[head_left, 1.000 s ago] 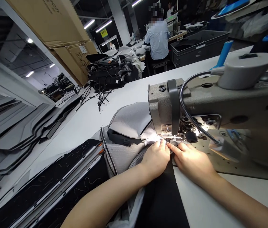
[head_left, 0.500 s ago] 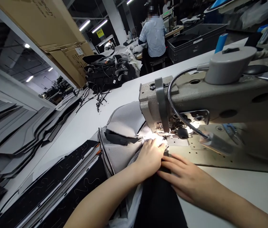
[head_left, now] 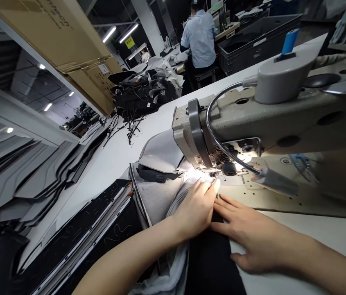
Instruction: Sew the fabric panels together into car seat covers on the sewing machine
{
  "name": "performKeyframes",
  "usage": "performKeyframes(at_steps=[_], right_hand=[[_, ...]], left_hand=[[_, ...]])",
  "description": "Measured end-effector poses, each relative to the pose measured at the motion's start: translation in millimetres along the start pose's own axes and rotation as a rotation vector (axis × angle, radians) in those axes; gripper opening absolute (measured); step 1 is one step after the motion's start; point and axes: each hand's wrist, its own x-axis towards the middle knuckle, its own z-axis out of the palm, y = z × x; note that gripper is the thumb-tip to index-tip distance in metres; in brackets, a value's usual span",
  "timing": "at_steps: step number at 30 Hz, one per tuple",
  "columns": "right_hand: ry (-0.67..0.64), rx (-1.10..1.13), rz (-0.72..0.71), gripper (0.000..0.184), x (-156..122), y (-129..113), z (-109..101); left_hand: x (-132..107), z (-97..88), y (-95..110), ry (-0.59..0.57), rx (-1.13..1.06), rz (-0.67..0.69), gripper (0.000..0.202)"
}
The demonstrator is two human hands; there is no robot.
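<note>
A sewing machine (head_left: 271, 114) stands on the right, its lamp lighting the presser foot area. Close in front of the foot, my left hand (head_left: 195, 209) is closed, thumb and fingers pressed together on the edge of a grey-and-black sewn fabric piece (head_left: 156, 198). My right hand (head_left: 249, 235) lies with fingers stretched out on the black fabric panel (head_left: 211, 262), fingertips beside the left hand. Part of the grey fabric passes to the left of the machine head, with a black strap (head_left: 154, 174) across it. The exact stitching point is partly hidden by my left fingers.
Stacked grey panels (head_left: 37, 172) lie at the left. A heap of dark fabric parts (head_left: 142, 92) sits at the back of the white table (head_left: 111, 151), near a cardboard box (head_left: 50, 37). Behind, a person in a light blue shirt (head_left: 202, 39) sits near a grey bin (head_left: 252, 47).
My right hand has shifted slightly toward me, its thumb now spread away from the fingers. My left hand stays at the fabric edge by the foot. The camera view has tilted slightly.
</note>
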Motion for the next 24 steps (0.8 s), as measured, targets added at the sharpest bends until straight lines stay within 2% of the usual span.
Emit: performKeyframes(at_steps=[2, 4, 6, 8, 11, 14, 16, 24], right_hand=[[0.056, -0.148, -0.086, 0.041, 10.2, -1.0, 7.2], [0.13, -0.339, -0.151, 0.028, 22.0, -4.7, 16.0], [0.175, -0.488, -0.166, 0.025, 30.0, -9.2, 22.6], [0.164, -0.565, -0.174, 0.025, 31.0, -12.1, 25.7], [0.165, -0.59, -0.169, 0.03, 20.5, -13.1, 28.2], [0.253, -0.567, -0.115, 0.036, 8.1, -13.6, 34.7], [0.293, -0.562, -0.075, 0.037, 4.4, -14.9, 40.4], [0.3, -0.539, -0.035, 0.036, 8.1, -18.2, 44.7]], left_hand=[[-11.4, -2.4, 0.9, -0.016, -0.02, 0.028, 0.053], [-14.0, -5.1, -0.4, -0.1, 0.043, 0.014, 0.038], [-7.8, -7.1, -3.3, -0.181, 0.142, -0.026, 0.023], [2.3, -7.4, -6.5, -0.218, 0.219, -0.085, 0.022], [11.7, -5.2, -9.5, -0.196, 0.243, -0.127, 0.027], [10.6, -3.3, -9.6, -0.165, 0.164, -0.124, 0.055], [8.0, -2.9, -8.4, -0.171, 0.124, -0.128, 0.064], [2.3, 4.8, 5.2, -0.189, 0.348, -0.095, 0.05]])
